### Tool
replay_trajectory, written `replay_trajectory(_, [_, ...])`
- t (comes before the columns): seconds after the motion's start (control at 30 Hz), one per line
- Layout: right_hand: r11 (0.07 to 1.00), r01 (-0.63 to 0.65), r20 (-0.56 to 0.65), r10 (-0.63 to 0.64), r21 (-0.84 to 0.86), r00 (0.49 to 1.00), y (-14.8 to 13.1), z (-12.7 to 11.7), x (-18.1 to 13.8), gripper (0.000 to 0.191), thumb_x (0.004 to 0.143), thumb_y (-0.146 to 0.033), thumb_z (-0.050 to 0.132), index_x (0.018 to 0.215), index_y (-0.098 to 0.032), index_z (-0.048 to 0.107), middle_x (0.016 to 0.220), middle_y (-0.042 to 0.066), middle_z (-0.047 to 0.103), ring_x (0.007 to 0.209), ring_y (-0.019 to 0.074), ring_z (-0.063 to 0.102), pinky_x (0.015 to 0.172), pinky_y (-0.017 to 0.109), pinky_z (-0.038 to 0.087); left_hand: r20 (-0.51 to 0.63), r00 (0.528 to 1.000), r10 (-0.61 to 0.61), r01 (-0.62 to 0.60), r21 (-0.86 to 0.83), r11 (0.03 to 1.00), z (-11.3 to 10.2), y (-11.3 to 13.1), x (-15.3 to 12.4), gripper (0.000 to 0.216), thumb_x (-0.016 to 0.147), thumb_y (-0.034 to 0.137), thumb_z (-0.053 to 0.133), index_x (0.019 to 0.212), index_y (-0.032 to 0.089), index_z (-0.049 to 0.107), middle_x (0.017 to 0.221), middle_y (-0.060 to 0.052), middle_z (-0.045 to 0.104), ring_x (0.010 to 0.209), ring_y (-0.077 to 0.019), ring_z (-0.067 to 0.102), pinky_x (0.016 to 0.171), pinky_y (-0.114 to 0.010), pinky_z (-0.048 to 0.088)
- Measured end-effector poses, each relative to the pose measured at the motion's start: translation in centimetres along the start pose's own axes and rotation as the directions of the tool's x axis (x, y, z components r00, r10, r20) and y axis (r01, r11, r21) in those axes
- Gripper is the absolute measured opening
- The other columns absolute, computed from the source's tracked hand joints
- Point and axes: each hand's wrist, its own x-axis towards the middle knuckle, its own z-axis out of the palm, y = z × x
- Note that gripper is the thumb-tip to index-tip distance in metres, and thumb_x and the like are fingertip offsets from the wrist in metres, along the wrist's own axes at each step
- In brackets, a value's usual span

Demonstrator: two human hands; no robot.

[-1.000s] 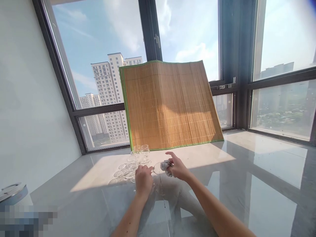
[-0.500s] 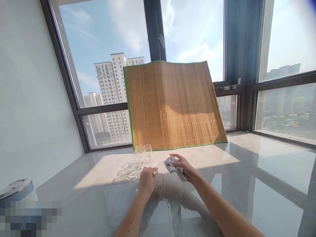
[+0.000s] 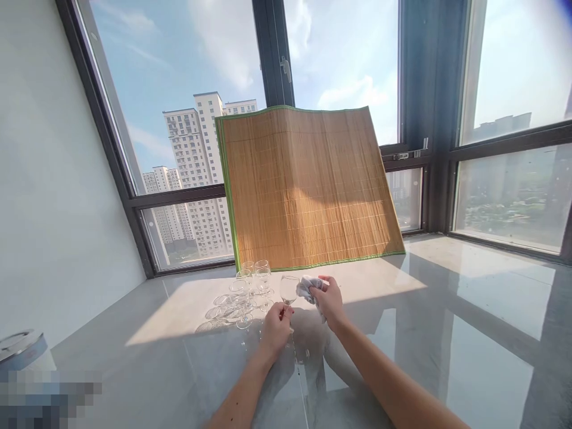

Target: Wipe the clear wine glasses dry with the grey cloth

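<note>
A: That grey surface [image 3: 487,363] was so shiny! What was closest?

B: A round tub [image 3: 27,351] sat low on the left, partly blurred over.

A: And the fingers?

B: The left hand [image 3: 277,326] had its fingers wrapped around the stem of a clear glass [image 3: 289,288], just under the bowl. The glass was held upright.

A: What about the right hand [image 3: 330,301]?

B: Its fingers were pinched together on a crumpled, pale cloth [image 3: 309,287]. The cloth was right next to the glass's bowl. I couldn't tell if they touched.

A: Any more glasses?

B: Yes, the other glasses [image 3: 263,280] stood in a bunch, a bit past the left hand and to its left, in the sun.

A: And behind those?

B: A big brown mat [image 3: 308,185] with green edges leaned by the windows, which had dark frames [image 3: 273,53]. Far outside were tall buildings [image 3: 196,146] and a blue sky [image 3: 179,53] with clouds.
</note>
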Motion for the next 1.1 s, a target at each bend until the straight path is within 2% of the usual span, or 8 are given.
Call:
replay_trajectory(0.07, [0.999, -0.035, 0.177, 0.041, -0.037, 0.983, 0.5, 0.6, -0.6, 0.052, 0.063, -0.027, 0.070, 0.108, -0.020, 0.045, 0.076, 0.001, 0.068, 0.061, 0.0178, 0.062, 0.052, 0.027, 0.045, -0.087, 0.996, 0.027, -0.029, -0.025, 0.999, -0.3, 0.7, -0.1, 0.040, 0.085, 0.054, 0.049, 0.075, 0.017, 0.061, 0.069, -0.001, 0.056, 0.066, -0.0140, 0.051, 0.064, -0.025, 0.040])
replay_trajectory(0.13, [0.996, -0.031, 0.354, 0.059, -0.084, 0.933, 1.0, 1.2, -1.2, 0.054, 0.061, -0.021, 0.067, 0.110, -0.020, 0.044, 0.073, -0.001, 0.066, 0.062, 0.0168, 0.061, 0.053, 0.026, 0.045, -0.147, 0.988, 0.038, -0.044, -0.036, 0.998, -0.8, 1.5, -0.2, 0.042, 0.087, 0.054, 0.047, 0.072, 0.017, 0.061, 0.067, -0.002, 0.057, 0.065, -0.0143, 0.051, 0.062, -0.025, 0.039])
replay_trajectory(0.23, [0.982, 0.055, 0.478, 0.037, -0.178, 0.877, 1.5, 1.9, -2.1, 0.056, 0.059, -0.015, 0.064, 0.112, -0.021, 0.045, 0.066, -0.006, 0.061, 0.059, 0.0140, 0.056, 0.052, 0.023, 0.041, -0.214, 0.976, 0.049, -0.059, -0.043, 0.997, -1.5, 2.3, -0.5, 0.041, 0.087, 0.053, 0.049, 0.073, 0.017, 0.060, 0.069, -0.003, 0.061, 0.066, -0.0155, 0.054, 0.062, -0.025, 0.038])
replay_trajectory(0.4, [0.989, 0.040, 0.335, 0.011, -0.144, 0.942, 0.5, 1.9, -2.3, 0.055, 0.062, -0.017, 0.062, 0.114, -0.021, 0.043, 0.073, -0.003, 0.063, 0.065, 0.0158, 0.058, 0.056, 0.026, 0.043, -0.230, 0.973, 0.034, -0.034, 0.005, 0.999, -1.8, 1.9, -0.4, 0.035, 0.087, 0.050, 0.050, 0.076, 0.018, 0.060, 0.069, -0.002, 0.064, 0.065, -0.0160, 0.056, 0.062, -0.025, 0.038])
replay_trajectory(0.57, [1.000, -0.007, 0.167, 0.008, -0.011, 0.986, -1.9, 0.6, -1.6, 0.058, 0.066, -0.023, 0.065, 0.119, -0.020, 0.042, 0.086, 0.004, 0.067, 0.071, 0.0190, 0.062, 0.060, 0.029, 0.047, -0.154, 0.988, 0.022, 0.012, 0.215, 0.977, -1.3, 0.6, 0.0, 0.027, 0.086, 0.040, 0.051, 0.074, 0.019, 0.063, 0.069, -0.002, 0.066, 0.066, -0.0161, 0.057, 0.064, -0.025, 0.036])
replay_trajectory(0.7, [0.995, -0.091, 0.253, 0.080, 0.032, 0.964, -2.8, 0.2, -1.5, 0.071, 0.064, -0.026, 0.069, 0.127, -0.019, 0.037, 0.094, 0.007, 0.067, 0.072, 0.0201, 0.064, 0.062, 0.032, 0.050, -0.073, 0.997, -0.007, 0.034, 0.378, 0.925, -1.2, 0.3, -0.3, 0.021, 0.086, 0.034, 0.053, 0.082, 0.020, 0.067, 0.075, -0.003, 0.069, 0.071, -0.0166, 0.058, 0.065, -0.025, 0.033])
replay_trajectory(0.9, [0.996, 0.020, 0.424, -0.056, 0.089, 0.904, -3.5, 0.2, -2.0, 0.081, 0.068, -0.025, 0.068, 0.138, -0.028, 0.028, 0.135, 0.012, 0.054, 0.087, 0.0191, 0.064, 0.065, 0.030, 0.051, -0.047, 0.999, -0.002, 0.023, 0.458, 0.889, -1.4, 0.1, -0.2, 0.020, 0.087, 0.032, 0.052, 0.076, 0.020, 0.064, 0.069, -0.002, 0.064, 0.066, -0.0152, 0.054, 0.062, -0.024, 0.029])
replay_trajectory(1.1, [0.998, -0.032, 0.585, 0.056, -0.052, 0.809, -3.1, -0.9, -1.4, 0.084, 0.066, -0.021, 0.068, 0.139, -0.025, 0.027, 0.123, 0.012, 0.060, 0.087, 0.0204, 0.064, 0.065, 0.031, 0.052, -0.030, 0.999, -0.021, 0.032, 0.412, 0.911, -1.5, -1.0, 0.4, 0.006, 0.077, 0.022, 0.060, 0.074, 0.019, 0.064, 0.068, 0.000, 0.062, 0.065, -0.0141, 0.053, 0.062, -0.024, 0.033])
